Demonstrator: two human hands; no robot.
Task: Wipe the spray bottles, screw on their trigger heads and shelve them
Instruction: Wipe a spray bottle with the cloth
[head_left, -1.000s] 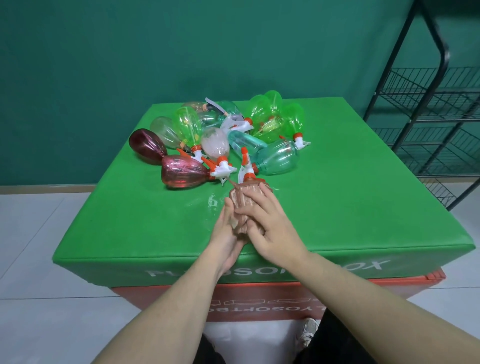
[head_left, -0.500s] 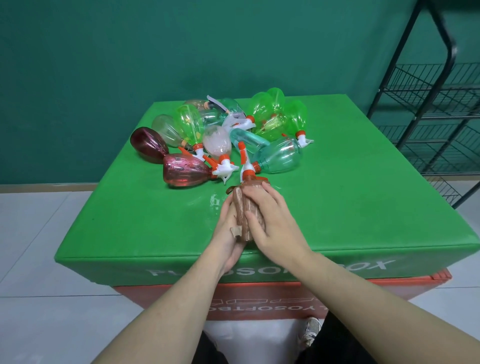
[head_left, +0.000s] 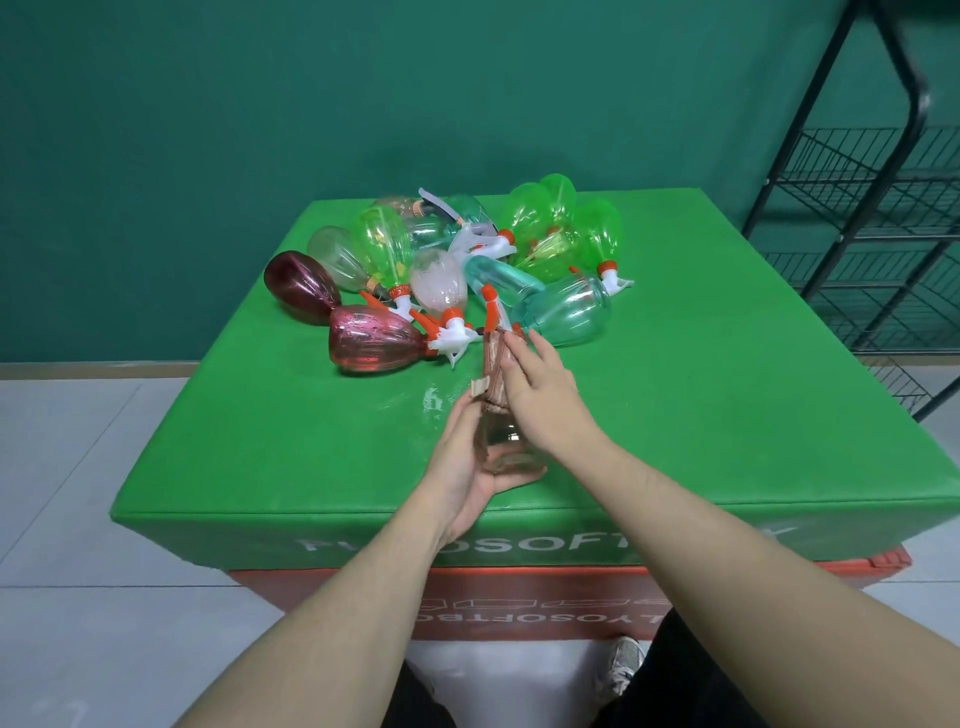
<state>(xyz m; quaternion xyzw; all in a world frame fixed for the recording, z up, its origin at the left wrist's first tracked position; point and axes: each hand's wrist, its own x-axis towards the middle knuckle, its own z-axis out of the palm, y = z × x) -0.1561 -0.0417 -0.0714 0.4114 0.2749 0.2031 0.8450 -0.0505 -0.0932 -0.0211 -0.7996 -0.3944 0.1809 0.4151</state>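
Bottle axis runs away from the person: the clear spray bottle lies base-first in the left hand, whose grip cradles it above the tabletop. The right hand presses a brownish cloth flat-fingered along its neck end, nearer the wire shelf.

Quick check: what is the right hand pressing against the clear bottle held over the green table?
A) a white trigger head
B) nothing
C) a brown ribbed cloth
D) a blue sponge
C: the right hand presses a brown ribbed cloth onto the clear plastic bottle, which the left hand cradles from below.
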